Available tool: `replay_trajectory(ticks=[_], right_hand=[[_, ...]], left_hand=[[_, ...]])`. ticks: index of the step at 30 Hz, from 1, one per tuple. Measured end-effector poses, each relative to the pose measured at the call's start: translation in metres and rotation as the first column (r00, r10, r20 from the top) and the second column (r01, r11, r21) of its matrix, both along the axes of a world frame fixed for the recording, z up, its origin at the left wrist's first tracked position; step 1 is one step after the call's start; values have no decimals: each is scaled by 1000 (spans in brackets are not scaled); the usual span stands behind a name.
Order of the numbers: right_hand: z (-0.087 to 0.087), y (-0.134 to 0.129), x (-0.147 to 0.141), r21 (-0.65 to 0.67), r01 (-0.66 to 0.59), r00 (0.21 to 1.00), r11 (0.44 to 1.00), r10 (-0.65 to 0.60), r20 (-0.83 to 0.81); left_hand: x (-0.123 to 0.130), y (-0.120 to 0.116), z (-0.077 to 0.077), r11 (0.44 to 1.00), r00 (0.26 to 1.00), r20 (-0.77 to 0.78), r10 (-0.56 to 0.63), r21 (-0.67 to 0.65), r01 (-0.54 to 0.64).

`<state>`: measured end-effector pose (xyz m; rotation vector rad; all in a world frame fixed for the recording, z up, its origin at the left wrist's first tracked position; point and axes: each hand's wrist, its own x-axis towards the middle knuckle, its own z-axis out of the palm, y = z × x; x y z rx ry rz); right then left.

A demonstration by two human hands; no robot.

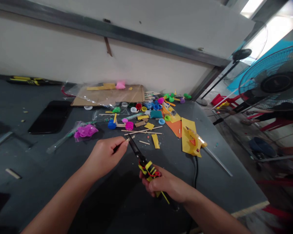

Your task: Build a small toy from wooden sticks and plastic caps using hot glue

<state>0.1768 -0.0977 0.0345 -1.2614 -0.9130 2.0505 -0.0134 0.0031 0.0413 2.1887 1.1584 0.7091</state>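
My left hand (107, 154) pinches a thin stick (120, 144), dark along most of its length with a pale tip, which reaches toward the jaws of the pliers. My right hand (161, 183) grips long-nose pliers (141, 159) with black jaws and yellow-and-black handles, with red wire wrapped around them. The stick's tip lies at or very near the jaw tips, though I cannot tell if they hold it. A yellow hot glue gun (191, 141) rests on a yellow foam sheet (188, 126) to the right of my hands.
The dark grey worktable (39, 156) is strewn with colourful plastic caps, wooden sticks, and foam scraps. Cardboard (109, 96) lies at the back by the wall. There is a black tablet (50, 117) at left. A standing fan (271, 81) and a seated person's legs (266, 118) are beyond the right edge.
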Motion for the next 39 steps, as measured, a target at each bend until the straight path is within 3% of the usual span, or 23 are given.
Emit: replay_trajectory(ticks=[4,8,13,25,39], right_hand=[[2,0,-2,35,25,999,999,-26,35],[4,0,-5,54,50,997,997,-53,58],[4,-1,-6,51,52,997,997,-55,56],[-4,-2,-5,-9,38,999,999,-38,-1],[-5,-1,-4,-14,27,999,1000,-28,-27]], left_hand=[[2,-1,-3,1000,999,30,11,-20,-11],[7,-5,-6,994,989,104,103,-57,-98],[11,-8,-9,987,981,111,156,18,-159],[8,-3,-11,972,995,-4,100,213,-96],[7,-1,-12,984,998,9,56,172,-57]])
